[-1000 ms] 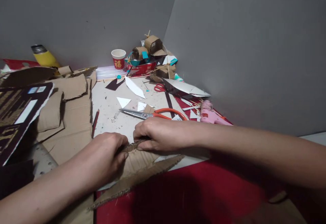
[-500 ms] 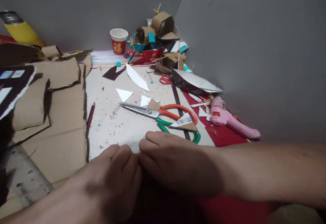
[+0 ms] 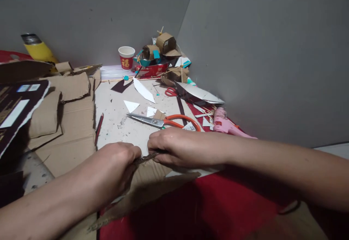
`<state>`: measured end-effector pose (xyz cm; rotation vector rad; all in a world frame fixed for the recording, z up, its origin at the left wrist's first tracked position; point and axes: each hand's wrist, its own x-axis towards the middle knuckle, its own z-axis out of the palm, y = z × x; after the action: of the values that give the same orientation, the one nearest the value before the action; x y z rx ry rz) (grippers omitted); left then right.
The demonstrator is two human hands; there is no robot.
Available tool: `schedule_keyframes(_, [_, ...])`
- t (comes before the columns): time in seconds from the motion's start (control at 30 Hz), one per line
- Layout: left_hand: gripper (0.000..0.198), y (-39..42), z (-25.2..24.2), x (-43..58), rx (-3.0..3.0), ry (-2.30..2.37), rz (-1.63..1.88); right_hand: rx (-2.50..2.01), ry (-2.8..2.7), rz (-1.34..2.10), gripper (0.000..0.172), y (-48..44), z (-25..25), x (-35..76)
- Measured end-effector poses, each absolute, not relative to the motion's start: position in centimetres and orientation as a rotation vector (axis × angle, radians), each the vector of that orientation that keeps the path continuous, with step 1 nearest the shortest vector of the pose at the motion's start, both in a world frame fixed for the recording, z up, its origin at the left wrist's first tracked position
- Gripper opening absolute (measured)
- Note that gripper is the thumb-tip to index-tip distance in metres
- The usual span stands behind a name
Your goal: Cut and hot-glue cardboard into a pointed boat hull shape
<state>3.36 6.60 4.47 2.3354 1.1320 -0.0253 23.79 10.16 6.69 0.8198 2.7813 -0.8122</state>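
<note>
Both hands grip a piece of corrugated cardboard at the near edge of the white work board. My left hand has its fingers closed on the cardboard's upper edge. Close beside it, my right hand pinches the same edge. The cardboard slopes down toward me, with a ragged lower edge over red cloth. Just beyond my right hand lie large scissors with orange and green handles, the green one mostly hidden. White paper scraps lie past the blades.
Cardboard sheets and a dark pencil are at the left. A pink glue gun rests at the right on red cloth. Behind stand a paper cup, small cardboard models and a yellow bottle. Grey walls close off the back.
My wrists have turned and the hands sit slightly farther apart, so the cardboard between them now shows. The view has shifted a little. The scissors' green handle is now mostly covered.
</note>
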Motion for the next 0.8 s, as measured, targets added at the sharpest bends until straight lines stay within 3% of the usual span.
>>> schedule_keyframes(0.3, [0.027, 4.9, 3.6, 4.4, 2.801, 1.042, -0.047, 0.650, 2.892, -0.199, 0.016, 6.7, 5.2, 22.9])
schedule_keyframes(0.4, [0.022, 5.2, 4.0, 3.3, 2.681, 0.939, 0.000, 0.737, 2.951, -0.307, 0.013, 6.8, 4.5, 23.7])
schedule_keyframes(0.5, [0.019, 5.2, 5.8, 1.4, 2.376, 1.172, 0.380, 0.893, 3.027, -0.572, 0.011, 7.4, 4.3, 24.8])
schedule_keyframes(0.67, [0.042, 3.1, 8.8, -0.3, 1.613, 1.621, 1.284, 1.373, 3.179, -0.663, 0.007, 6.6, 4.5, 25.7])
schedule_keyframes(0.73, [0.054, 2.0, 8.5, 0.0, 1.262, 1.537, 1.445, 1.485, 3.225, -0.701, 0.004, 5.8, 4.6, 25.4])
schedule_keyframes(0.8, [0.063, 0.9, 7.3, 0.8, 0.921, 1.379, 1.396, 1.545, 3.261, -0.735, 0.006, 4.9, 4.5, 24.8])
